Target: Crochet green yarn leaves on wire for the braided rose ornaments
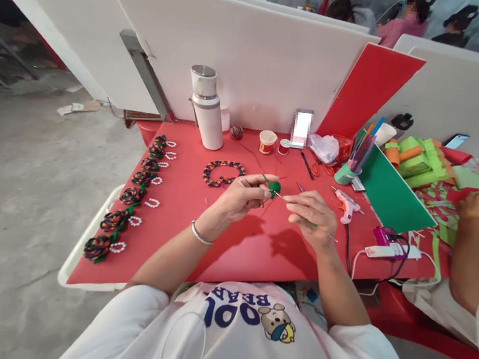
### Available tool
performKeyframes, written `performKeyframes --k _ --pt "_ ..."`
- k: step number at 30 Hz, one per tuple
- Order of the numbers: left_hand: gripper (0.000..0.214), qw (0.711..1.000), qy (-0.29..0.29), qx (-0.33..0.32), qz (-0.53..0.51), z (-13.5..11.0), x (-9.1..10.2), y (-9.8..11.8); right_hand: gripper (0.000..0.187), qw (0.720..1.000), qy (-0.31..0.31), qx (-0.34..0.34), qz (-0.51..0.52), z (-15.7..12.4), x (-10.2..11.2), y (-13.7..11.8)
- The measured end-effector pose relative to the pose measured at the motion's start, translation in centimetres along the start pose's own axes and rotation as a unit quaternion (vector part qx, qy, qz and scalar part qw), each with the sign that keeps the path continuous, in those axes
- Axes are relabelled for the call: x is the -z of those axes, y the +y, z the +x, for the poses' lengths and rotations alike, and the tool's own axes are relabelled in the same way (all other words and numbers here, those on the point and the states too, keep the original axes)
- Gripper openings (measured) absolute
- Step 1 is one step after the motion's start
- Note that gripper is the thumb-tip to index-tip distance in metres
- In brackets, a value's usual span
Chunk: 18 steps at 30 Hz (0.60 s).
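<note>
Between the fingertips of my left hand (244,196) is a small green crocheted piece (274,189), raised over the red table. My right hand (314,215) is closed around a thin crochet hook (281,196), whose tip meets the green piece. A strand of yarn (256,157) runs from near my left fingers back to a dark multicoloured yarn ball (236,132). Just beyond my left hand lies a curled multicoloured crocheted strip (211,175). Several crocheted flowers (114,220) with white bead loops (135,221) stand in a row along the table's left side.
A white thermos (208,120) and a paper cup (267,142) stand at the back. On the right are a pen cup (347,174), a pink glue gun (348,206) and a power strip (391,253) with cables. A co-worker's hand (478,206) is at far right.
</note>
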<state>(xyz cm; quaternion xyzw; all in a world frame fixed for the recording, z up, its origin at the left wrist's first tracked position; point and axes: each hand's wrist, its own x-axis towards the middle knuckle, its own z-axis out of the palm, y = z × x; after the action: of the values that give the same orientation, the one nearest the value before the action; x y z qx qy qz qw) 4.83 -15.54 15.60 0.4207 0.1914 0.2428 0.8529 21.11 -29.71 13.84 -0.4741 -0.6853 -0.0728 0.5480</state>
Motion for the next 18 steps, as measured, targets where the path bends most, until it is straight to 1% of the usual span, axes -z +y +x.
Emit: performKeyframes --k 4,8,12,15,18 --pt "0.042 0.999 -0.005 0.020 -0.050 -0.1 -0.2 -0.2 0.023 0.999 0.053 -0.005 -0.005 -0.6 -1.4 0.1" --pt "0.043 0.994 -0.022 0.054 -0.096 -0.1 -0.3 -0.3 0.024 0.997 0.078 0.000 -0.009 -1.1 -2.3 0.5" --pt "0.043 0.991 -0.018 0.058 -0.121 0.0 -0.5 -0.6 0.023 0.995 0.100 -0.001 -0.006 -1.3 -3.1 0.7" --pt "0.045 0.990 -0.019 0.055 -0.125 0.0 -0.5 -0.7 0.022 0.994 0.105 -0.007 -0.007 -1.3 -3.3 0.8" --pt "0.045 0.993 -0.008 0.040 -0.108 -0.1 -0.3 -0.7 0.024 0.996 0.087 -0.006 -0.014 -1.3 -3.0 0.8"
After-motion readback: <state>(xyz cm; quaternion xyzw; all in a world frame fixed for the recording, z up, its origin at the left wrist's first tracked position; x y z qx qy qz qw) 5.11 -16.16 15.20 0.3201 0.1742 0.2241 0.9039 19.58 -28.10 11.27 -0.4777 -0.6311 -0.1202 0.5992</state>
